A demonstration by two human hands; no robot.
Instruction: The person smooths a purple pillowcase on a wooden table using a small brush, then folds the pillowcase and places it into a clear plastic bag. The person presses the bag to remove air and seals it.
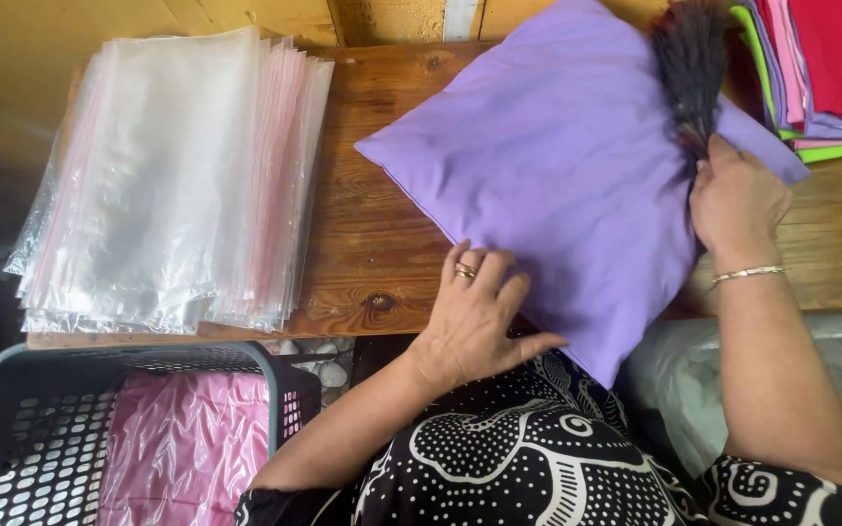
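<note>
A purple pillow point(567, 166) lies tilted on the wooden table point(372, 244), one corner hanging over the near edge. My left hand point(475, 312), wearing a ring, rests flat with fingers spread on the pillow's near left edge. My right hand point(733, 200), with a thin bracelet at the wrist, is closed on the handle of a dark bristle brush point(689, 68). The brush lies across the pillow's far right corner.
A thick stack of clear plastic zip bags point(177, 175) covers the table's left part. Folded coloured fabrics point(821, 68) are piled at the far right. A grey perforated basket point(41, 438) holding a pink bagged item point(187, 443) stands below left. A white filled bag point(694, 380) sits below right.
</note>
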